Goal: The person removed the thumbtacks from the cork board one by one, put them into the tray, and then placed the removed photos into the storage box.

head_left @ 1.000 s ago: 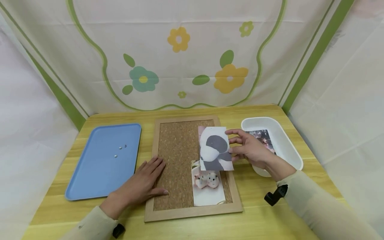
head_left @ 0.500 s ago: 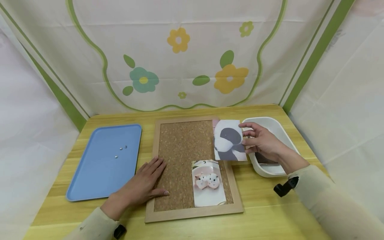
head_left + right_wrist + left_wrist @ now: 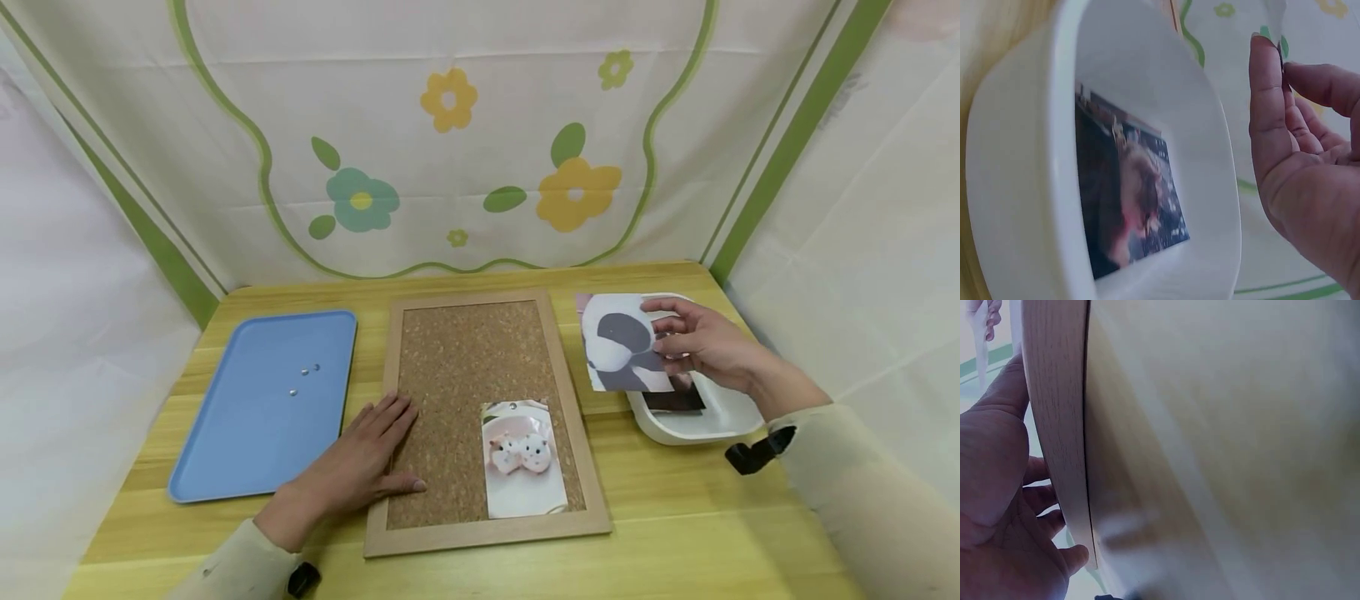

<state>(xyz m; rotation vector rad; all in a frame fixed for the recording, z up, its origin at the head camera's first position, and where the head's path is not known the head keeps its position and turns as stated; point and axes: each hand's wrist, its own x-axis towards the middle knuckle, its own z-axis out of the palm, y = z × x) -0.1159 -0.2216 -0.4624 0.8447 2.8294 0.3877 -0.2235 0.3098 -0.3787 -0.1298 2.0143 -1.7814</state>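
Observation:
My right hand [image 3: 708, 346] pinches a photo with a grey and white plush pattern [image 3: 618, 342] by its right edge. It holds the photo over the left rim of the white bin [image 3: 667, 432]. Inside the bin lies a dark photo with a pinkish figure [image 3: 1138, 194]. My left hand [image 3: 363, 458] rests flat on the left side of the cork board [image 3: 465, 358], fingers across its wooden frame. At the board's lower right is a photo of two white figures [image 3: 525, 467], with a small silver pin [image 3: 513, 407] at its top.
A blue tray [image 3: 262, 417] with several small silver pins [image 3: 304, 372] lies to the left of the board. A floral cloth [image 3: 465, 150] hangs behind the wooden table [image 3: 675, 500], and pale cloth walls stand at both sides.
My right hand has carried the plush photo rightward, from above the cork board to the white bin. The photo of two white figures is now fully uncovered. My left hand stays in place.

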